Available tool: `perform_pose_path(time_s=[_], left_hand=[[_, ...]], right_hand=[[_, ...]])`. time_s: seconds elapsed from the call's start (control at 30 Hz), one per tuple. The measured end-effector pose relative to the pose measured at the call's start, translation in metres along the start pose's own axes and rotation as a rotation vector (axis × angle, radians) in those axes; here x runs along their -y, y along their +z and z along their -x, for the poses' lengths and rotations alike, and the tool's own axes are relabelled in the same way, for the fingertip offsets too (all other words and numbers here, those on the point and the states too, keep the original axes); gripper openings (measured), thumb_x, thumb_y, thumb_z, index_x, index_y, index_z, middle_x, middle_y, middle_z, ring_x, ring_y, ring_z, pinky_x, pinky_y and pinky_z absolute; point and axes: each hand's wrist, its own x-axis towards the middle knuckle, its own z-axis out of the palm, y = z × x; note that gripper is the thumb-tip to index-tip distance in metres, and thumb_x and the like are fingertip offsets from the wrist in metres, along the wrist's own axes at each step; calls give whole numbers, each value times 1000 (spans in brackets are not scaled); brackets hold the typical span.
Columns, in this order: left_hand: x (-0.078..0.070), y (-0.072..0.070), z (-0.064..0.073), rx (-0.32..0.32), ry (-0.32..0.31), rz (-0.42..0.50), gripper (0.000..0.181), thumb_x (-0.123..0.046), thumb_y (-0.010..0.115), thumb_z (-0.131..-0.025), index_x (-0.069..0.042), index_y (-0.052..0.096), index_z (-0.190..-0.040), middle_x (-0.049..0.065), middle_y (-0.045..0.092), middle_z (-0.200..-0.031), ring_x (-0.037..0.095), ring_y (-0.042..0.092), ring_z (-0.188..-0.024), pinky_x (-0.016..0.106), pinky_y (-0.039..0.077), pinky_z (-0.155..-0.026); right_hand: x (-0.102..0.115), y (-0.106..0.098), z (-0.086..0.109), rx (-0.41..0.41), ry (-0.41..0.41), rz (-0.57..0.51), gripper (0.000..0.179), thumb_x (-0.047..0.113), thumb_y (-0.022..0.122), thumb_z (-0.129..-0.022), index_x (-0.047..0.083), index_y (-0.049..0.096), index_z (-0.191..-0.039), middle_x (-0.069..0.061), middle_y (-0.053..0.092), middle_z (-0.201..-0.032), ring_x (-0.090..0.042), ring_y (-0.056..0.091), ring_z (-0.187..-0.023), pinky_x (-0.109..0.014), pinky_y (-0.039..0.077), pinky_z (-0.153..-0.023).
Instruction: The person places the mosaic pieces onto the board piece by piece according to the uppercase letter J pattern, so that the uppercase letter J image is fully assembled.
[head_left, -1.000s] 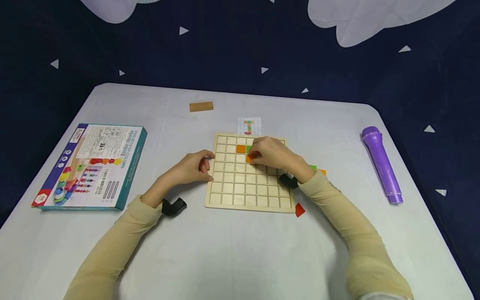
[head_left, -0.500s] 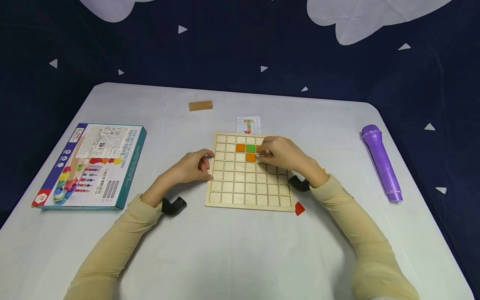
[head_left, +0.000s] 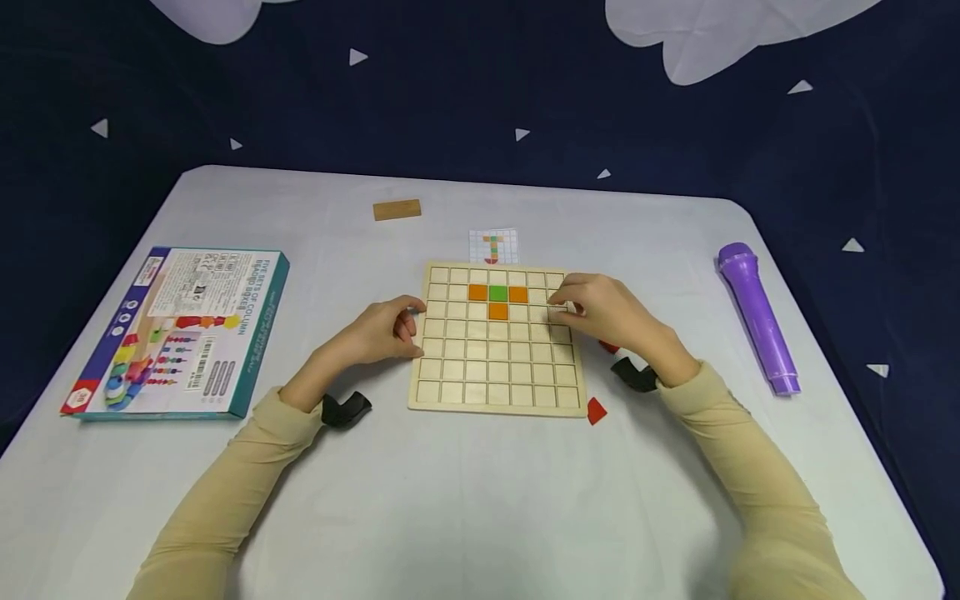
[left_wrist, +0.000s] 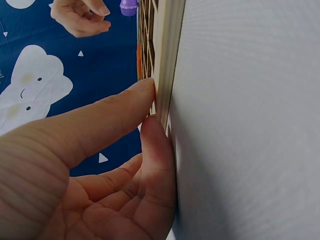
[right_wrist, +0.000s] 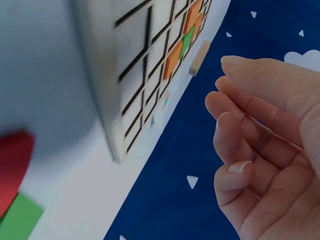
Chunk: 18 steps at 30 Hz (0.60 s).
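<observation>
A wooden grid board (head_left: 487,372) lies on the table. In its second row, a green square tile (head_left: 498,293) sits between a left orange tile (head_left: 477,292) and a right orange tile (head_left: 517,294). Under the green one is a lower orange tile (head_left: 498,312). My left hand (head_left: 377,333) touches the board's left edge, thumb and forefinger spread apart along it. Over the board's right edge hovers my right hand (head_left: 606,310), fingers loosely bent, nothing between them in the right wrist view. A pattern card (head_left: 493,247) with a coloured figure lies behind the board.
One red piece (head_left: 596,411) lies by the board's near right corner. Another red piece (right_wrist: 14,167) and a green piece (right_wrist: 21,219) show in the right wrist view. A boxed toy (head_left: 180,333) lies left, a purple torch-shaped object (head_left: 759,321) right, a wooden block (head_left: 397,209) behind.
My right hand has set an orange tile right of the green one, let go and moved right to the board's edge. My left hand has stayed at the left edge.
</observation>
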Motion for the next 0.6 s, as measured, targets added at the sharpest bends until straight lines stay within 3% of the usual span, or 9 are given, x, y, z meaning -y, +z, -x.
perform_pose_path(time_s=[0.6], left_hand=[[-2,-1,1,5,-4,5,61,-5,76,-74,5,46,-126,10,56,-88,14,54,-72,26,45,-69]], right_hand=[[-21,-10,39,-42,87,35,16,5,70,-80,2,72,-95,-9,69,-88,-18,55,-67,-28,43,-59]])
